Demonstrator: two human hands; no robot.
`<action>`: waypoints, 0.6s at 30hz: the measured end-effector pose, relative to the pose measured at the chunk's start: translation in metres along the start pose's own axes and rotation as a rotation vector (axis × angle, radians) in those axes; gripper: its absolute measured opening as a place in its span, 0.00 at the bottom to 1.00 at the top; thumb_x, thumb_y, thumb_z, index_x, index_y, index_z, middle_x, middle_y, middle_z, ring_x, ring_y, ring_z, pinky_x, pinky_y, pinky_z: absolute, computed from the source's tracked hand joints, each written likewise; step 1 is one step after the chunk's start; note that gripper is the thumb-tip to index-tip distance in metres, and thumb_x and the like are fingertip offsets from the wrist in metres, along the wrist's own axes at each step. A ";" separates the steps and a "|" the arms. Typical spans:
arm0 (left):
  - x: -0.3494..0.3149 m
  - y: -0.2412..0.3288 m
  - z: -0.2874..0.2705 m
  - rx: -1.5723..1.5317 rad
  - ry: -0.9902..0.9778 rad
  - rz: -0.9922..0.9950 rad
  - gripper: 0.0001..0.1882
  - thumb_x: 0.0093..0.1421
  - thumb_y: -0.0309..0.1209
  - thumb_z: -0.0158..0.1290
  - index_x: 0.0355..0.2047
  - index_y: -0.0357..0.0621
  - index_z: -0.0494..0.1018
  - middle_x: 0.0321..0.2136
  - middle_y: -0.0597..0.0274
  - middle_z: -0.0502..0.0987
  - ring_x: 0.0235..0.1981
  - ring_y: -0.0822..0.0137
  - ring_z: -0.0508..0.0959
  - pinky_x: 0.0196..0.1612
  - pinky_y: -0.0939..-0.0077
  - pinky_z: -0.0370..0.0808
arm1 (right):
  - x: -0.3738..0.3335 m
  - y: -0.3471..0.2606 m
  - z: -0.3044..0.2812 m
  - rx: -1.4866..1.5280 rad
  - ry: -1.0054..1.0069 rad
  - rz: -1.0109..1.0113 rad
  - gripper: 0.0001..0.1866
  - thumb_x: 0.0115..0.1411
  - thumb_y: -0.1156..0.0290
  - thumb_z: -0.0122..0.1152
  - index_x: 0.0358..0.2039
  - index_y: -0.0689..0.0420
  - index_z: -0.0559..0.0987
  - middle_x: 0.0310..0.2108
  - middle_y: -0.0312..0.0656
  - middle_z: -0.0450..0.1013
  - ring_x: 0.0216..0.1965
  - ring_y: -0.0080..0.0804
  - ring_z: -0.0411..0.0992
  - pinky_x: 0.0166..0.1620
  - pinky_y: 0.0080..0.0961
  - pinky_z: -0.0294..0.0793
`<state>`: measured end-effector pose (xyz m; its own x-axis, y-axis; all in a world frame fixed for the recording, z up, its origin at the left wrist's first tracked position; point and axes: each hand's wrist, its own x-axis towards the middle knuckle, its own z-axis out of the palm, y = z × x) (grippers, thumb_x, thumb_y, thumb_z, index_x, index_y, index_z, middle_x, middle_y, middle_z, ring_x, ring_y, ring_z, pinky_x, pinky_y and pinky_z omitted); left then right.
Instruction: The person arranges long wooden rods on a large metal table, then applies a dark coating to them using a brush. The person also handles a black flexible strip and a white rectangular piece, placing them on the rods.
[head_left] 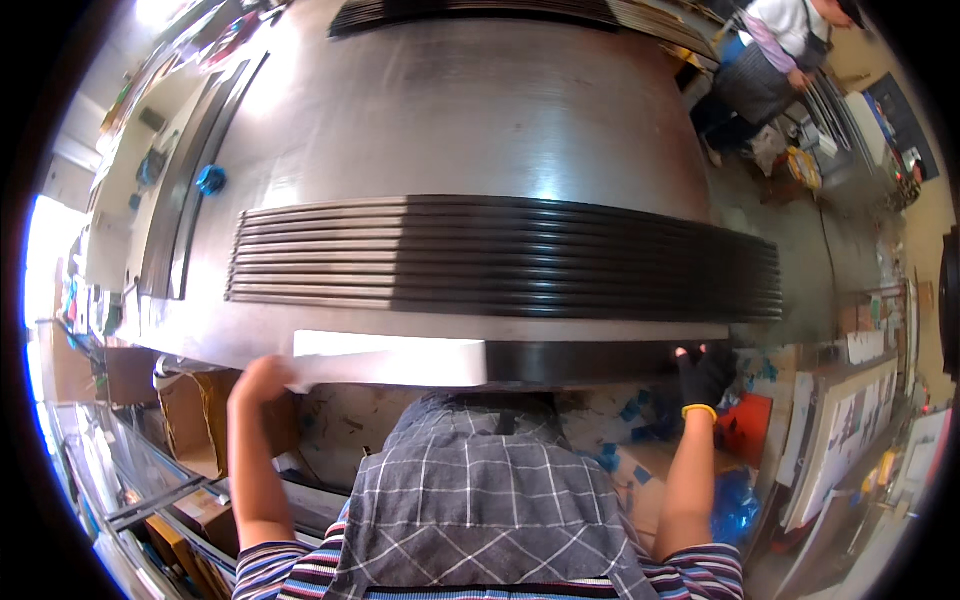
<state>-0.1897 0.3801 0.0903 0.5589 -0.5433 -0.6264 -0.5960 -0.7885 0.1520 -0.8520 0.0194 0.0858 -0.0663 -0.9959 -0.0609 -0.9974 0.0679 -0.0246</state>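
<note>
A long flat strip lies along the near edge of the metal table [450, 110]. Its left part is a white band [390, 360]; its right part is a glossy black length [580, 362]. My left hand [265, 380], bare and somewhat blurred, closes on the left end of the white band. At the other end my right hand [708, 372], in a black fingerless glove with a yellow band at the wrist, grips the black length with fingertips showing over it. Just beyond lies a row of several slim dark bars [580, 260], side by side, paler at their left.
More dark bars [480, 12] lie at the table's far end. A blue round object [211, 180] sits at the left, beside long dark profiles [200, 190]. Cardboard boxes [195, 425] stand below left. Another person [765, 75] works at the far right.
</note>
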 end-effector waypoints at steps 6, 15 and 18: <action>-0.067 -0.004 -0.078 0.196 0.112 -0.102 0.15 0.53 0.36 0.57 0.38 0.43 0.81 0.51 0.51 0.74 0.61 0.49 0.63 0.62 0.48 0.54 | -0.020 -0.044 0.031 -0.339 0.669 -0.100 0.20 0.53 0.57 0.65 0.43 0.53 0.76 0.50 0.49 0.69 0.56 0.50 0.62 0.60 0.45 0.58; -0.017 0.142 0.028 -0.369 -0.205 0.801 0.18 0.55 0.38 0.58 0.40 0.37 0.78 0.50 0.48 0.74 0.52 0.51 0.72 0.54 0.62 0.69 | -0.177 -0.301 0.028 0.358 0.182 -0.914 0.14 0.50 0.62 0.62 0.36 0.54 0.76 0.52 0.48 0.65 0.60 0.54 0.56 0.63 0.55 0.51; -0.028 0.147 0.050 -0.512 -0.222 0.681 0.18 0.56 0.37 0.59 0.42 0.37 0.78 0.40 0.49 0.79 0.41 0.56 0.78 0.47 0.65 0.74 | -0.179 -0.307 0.065 0.505 0.300 -0.937 0.14 0.49 0.64 0.64 0.35 0.55 0.76 0.54 0.47 0.64 0.61 0.54 0.55 0.64 0.56 0.49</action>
<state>-0.3222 0.2940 0.0920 0.0196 -0.9158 -0.4011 -0.3971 -0.3753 0.8375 -0.5316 0.1808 0.0390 0.6369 -0.6347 0.4377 -0.5343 -0.7726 -0.3429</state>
